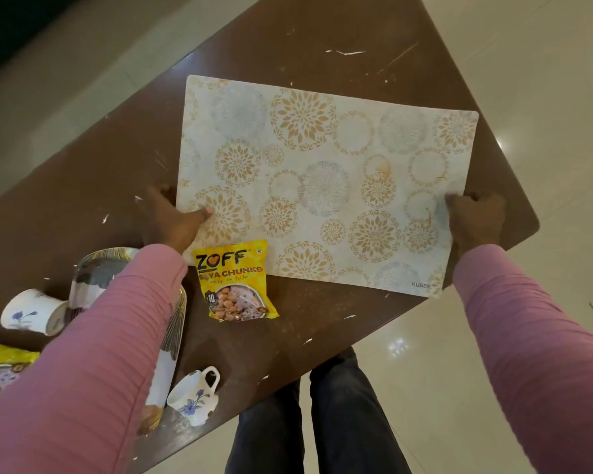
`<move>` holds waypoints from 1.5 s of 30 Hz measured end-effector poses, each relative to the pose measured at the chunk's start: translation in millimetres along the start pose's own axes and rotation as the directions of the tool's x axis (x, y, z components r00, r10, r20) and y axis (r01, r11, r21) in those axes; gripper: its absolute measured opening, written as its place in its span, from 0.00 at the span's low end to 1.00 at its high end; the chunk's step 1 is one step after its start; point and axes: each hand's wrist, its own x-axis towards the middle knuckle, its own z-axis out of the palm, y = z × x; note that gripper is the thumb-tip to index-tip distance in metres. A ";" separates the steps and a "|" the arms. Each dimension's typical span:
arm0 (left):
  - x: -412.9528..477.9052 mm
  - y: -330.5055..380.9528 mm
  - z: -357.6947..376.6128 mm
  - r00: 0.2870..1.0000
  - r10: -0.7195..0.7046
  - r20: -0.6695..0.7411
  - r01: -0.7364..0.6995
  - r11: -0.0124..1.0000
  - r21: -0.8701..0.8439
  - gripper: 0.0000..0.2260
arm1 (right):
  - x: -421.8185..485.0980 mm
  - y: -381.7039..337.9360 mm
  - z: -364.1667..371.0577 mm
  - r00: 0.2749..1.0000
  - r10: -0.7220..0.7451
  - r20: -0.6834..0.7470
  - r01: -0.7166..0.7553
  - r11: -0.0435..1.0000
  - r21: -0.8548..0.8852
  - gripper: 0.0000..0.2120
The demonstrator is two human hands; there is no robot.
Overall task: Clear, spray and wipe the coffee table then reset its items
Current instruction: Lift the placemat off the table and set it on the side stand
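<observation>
On the right half of the brown coffee table [322, 39], head view: one placemat [322, 186], rectangular and off-white. It was printed with gold and grey-blue floral roundels, stained brown toward its right end and lettered "KUBER" at the near right corner, which overhung the table edge. Item, left hand [172, 220]: thumb laid on top of the mat's left edge, fingers curled at that edge, gripping it. Item, right hand [474, 220]: fingers curled over the mat's right edge, gripping it. One yellow soya chunks packet [235, 282] overlapped the mat's near left corner. Left of it lay a patterned tray [100, 268] under the pink sleeve, a tipped cup [33, 311] and a handled cup [194, 395].
</observation>
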 end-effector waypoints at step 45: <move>-186.7 -116.6 -231.1 0.992 -0.113 -0.050 0.069 0.842 -0.536 0.11 | -248.9 -84.7 -117.5 0.874 -0.485 -0.015 0.483 0.872 -0.075 0.12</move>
